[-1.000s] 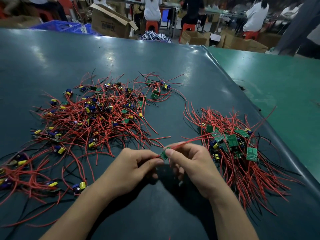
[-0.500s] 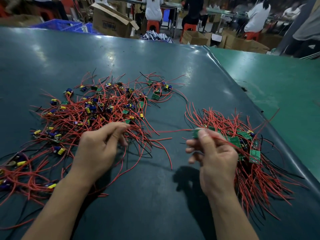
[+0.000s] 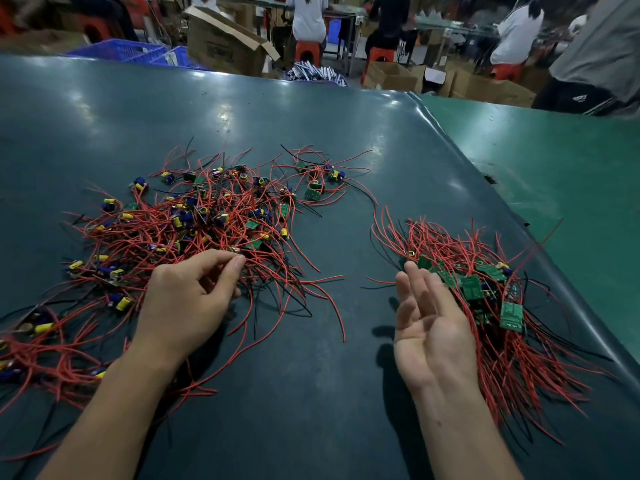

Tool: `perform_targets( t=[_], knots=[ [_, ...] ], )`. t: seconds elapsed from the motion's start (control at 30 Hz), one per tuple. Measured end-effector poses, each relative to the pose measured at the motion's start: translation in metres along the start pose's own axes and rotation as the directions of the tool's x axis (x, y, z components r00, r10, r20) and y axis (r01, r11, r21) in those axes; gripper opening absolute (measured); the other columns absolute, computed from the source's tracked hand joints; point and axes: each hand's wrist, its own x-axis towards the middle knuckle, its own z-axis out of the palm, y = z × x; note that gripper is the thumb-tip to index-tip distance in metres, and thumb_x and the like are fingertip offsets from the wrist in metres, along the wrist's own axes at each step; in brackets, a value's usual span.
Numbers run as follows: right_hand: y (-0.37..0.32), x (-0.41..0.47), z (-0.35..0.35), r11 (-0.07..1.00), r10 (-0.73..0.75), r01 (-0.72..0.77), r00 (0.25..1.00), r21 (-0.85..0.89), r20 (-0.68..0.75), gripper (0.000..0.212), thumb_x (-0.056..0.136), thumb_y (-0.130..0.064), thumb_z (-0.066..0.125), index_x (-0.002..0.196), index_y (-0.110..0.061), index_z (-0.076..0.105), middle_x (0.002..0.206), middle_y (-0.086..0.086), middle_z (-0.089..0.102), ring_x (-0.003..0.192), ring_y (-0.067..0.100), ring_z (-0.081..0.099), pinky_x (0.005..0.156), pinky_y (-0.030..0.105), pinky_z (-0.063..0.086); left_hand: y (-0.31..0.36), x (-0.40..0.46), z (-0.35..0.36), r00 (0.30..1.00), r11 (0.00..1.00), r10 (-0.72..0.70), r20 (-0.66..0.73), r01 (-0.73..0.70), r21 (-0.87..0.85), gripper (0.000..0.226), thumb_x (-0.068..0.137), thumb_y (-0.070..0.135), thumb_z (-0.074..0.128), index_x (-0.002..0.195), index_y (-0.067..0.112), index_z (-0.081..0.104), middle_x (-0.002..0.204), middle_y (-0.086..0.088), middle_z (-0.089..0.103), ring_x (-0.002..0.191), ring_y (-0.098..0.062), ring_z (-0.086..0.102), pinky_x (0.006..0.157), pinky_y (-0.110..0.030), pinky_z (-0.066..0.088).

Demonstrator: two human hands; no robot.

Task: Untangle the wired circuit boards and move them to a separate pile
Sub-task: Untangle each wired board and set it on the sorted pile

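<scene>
Head view shows a big messy pile (image 3: 207,230) of little boards with red wires at the middle left of the frame. The tidy pile (image 3: 485,299) of boards that are already sorted sits at the right. Both lie on the dark green table (image 3: 311,126).

The left hand (image 3: 187,306) sits at the near edge of the messy pile, with finger and thumb curled close together over the wires. I cannot tell if it pinches one. The right hand (image 3: 429,327) is flat and wide, palm up, holding nothing, just beside the tidy pile.

These boards look light and small. The wires look thin and bendy, and they catch on each other. I think it is best to hold the stiff green board by its edges and pull slowly, not tug a wire.
</scene>
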Motion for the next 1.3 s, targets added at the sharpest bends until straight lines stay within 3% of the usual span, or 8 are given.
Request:
perform_targets(
  t=[0.2, 0.33, 0.5, 0.63, 0.8, 0.97, 1.17, 1.3],
  knots=[
    [0.005, -0.006, 0.004, 0.988, 0.113, -0.103, 0.99, -0.112, 0.081, 0.013, 0.095, -0.009, 0.055, 0.098, -0.011, 0.067, 0.079, 0.0, 0.075, 0.057, 0.007, 0.068, 0.041, 0.012, 0.044, -0.004, 0.003, -0.004, 0.989, 0.99, 0.026, -0.145, -0.005, 0.142, 0.015, 0.09, 0.029, 0.068, 0.094, 0.016, 0.076, 0.077, 0.001, 0.073, 0.063, -0.019, 0.066, 0.064, -0.034, 0.054],
    [0.011, -0.007, 0.005, 0.963, 0.21, -0.185, 0.971, -0.195, 0.112, 0.018, 0.095, -0.004, 0.052, 0.097, -0.008, 0.069, 0.073, 0.002, 0.073, 0.045, 0.007, 0.058, 0.038, 0.013, 0.041, -0.027, 0.015, -0.021, 0.907, 0.893, -0.106, -0.408, 0.267, 0.361, 0.021, 0.093, 0.029, 0.062, 0.099, 0.011, 0.072, 0.101, -0.019, 0.065, 0.092, -0.039, 0.058, 0.072, -0.042, 0.044],
    [0.017, -0.01, 0.006, 0.894, 0.401, -0.342, 0.898, -0.289, 0.18, 0.019, 0.095, -0.012, 0.053, 0.099, -0.006, 0.07, 0.068, 0.003, 0.066, 0.041, 0.006, 0.048, 0.035, 0.013, 0.035, -0.045, 0.02, -0.03, 0.918, 0.798, -0.276, -0.283, 0.383, 0.465, 0.027, 0.094, 0.023, 0.057, 0.114, 0.009, 0.067, 0.118, -0.024, 0.059, 0.111, -0.044, 0.046, 0.09, -0.048, 0.04],
    [0.018, -0.009, 0.006, 0.897, 0.366, -0.3, 0.915, -0.326, 0.166, 0.017, 0.095, -0.012, 0.053, 0.099, -0.007, 0.069, 0.067, 0.003, 0.065, 0.042, 0.007, 0.05, 0.035, 0.014, 0.035, -0.047, 0.02, -0.031, 0.927, 0.817, -0.274, -0.254, 0.364, 0.448, 0.033, 0.095, 0.022, 0.054, 0.126, 0.012, 0.063, 0.127, -0.021, 0.059, 0.116, -0.045, 0.045, 0.097, -0.049, 0.039],
    [0.018, -0.008, 0.005, 0.899, 0.353, -0.284, 0.92, -0.333, 0.169, 0.017, 0.095, -0.014, 0.053, 0.096, -0.009, 0.069, 0.067, 0.002, 0.064, 0.042, 0.007, 0.048, 0.035, 0.016, 0.035, -0.046, 0.023, -0.029, 0.93, 0.805, -0.298, -0.213, 0.365, 0.468, 0.033, 0.092, 0.03, 0.056, 0.124, 0.025, 0.064, 0.116, -0.019, 0.06, 0.11, -0.042, 0.043, 0.093, -0.05, 0.042],
    [0.021, -0.006, 0.006, 0.895, 0.363, -0.288, 0.914, -0.341, 0.181, 0.016, 0.094, -0.014, 0.054, 0.092, -0.01, 0.07, 0.067, 0.001, 0.064, 0.043, 0.008, 0.048, 0.036, 0.016, 0.034, -0.048, 0.023, -0.032, 0.944, 0.81, -0.233, -0.233, 0.321, 0.49, 0.033, 0.088, 0.046, 0.066, 0.109, 0.022, 0.073, 0.103, -0.019, 0.064, 0.101, -0.044, 0.049, 0.082, -0.049, 0.044],
    [0.02, -0.005, 0.005, 0.902, 0.376, -0.309, 0.907, -0.302, 0.193, 0.017, 0.092, -0.014, 0.055, 0.091, -0.009, 0.07, 0.066, 0.001, 0.063, 0.043, 0.009, 0.048, 0.035, 0.017, 0.033, -0.052, 0.026, -0.031, 0.953, 0.846, -0.126, -0.275, 0.248, 0.472, 0.019, 0.091, 0.032, 0.066, 0.093, 0.015, 0.075, 0.101, -0.014, 0.062, 0.098, -0.04, 0.048, 0.076, -0.048, 0.044],
    [0.02, -0.006, 0.006, 0.903, 0.377, -0.314, 0.906, -0.292, 0.191, 0.017, 0.093, -0.013, 0.054, 0.089, -0.009, 0.07, 0.066, 0.002, 0.062, 0.043, 0.009, 0.047, 0.036, 0.017, 0.033, -0.051, 0.027, -0.026, 0.888, 0.825, -0.282, -0.362, 0.417, 0.381, 0.022, 0.096, 0.031, 0.058, 0.1, 0.013, 0.071, 0.1, -0.023, 0.065, 0.1, -0.044, 0.052, 0.083, -0.051, 0.044]
  ],
)
